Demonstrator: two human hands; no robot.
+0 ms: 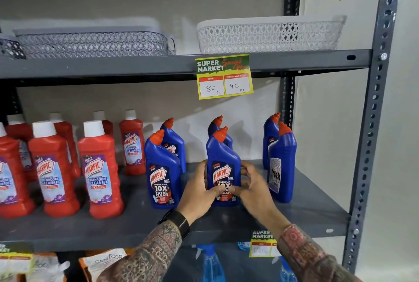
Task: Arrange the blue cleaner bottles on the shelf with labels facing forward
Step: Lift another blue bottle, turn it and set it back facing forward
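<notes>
Several blue cleaner bottles with orange-red caps stand on the grey shelf (313,209). My left hand (199,188) and my right hand (254,188) both grip the middle front bottle (223,159), whose label faces forward. Left of it stands a front bottle (162,168) with its label forward, and another bottle (173,141) behind it. One bottle (215,126) peeks out behind the held one. At the right, a front bottle (282,161) shows its back label turned sideways, with a further bottle (271,136) behind it.
Red bathroom cleaner bottles (99,172) fill the shelf's left half. A price tag (224,76) hangs from the shelf above, which carries a grey basket (90,43) and a white basket (269,34). A metal upright (371,122) bounds the right side. Spray bottles (210,263) stand below.
</notes>
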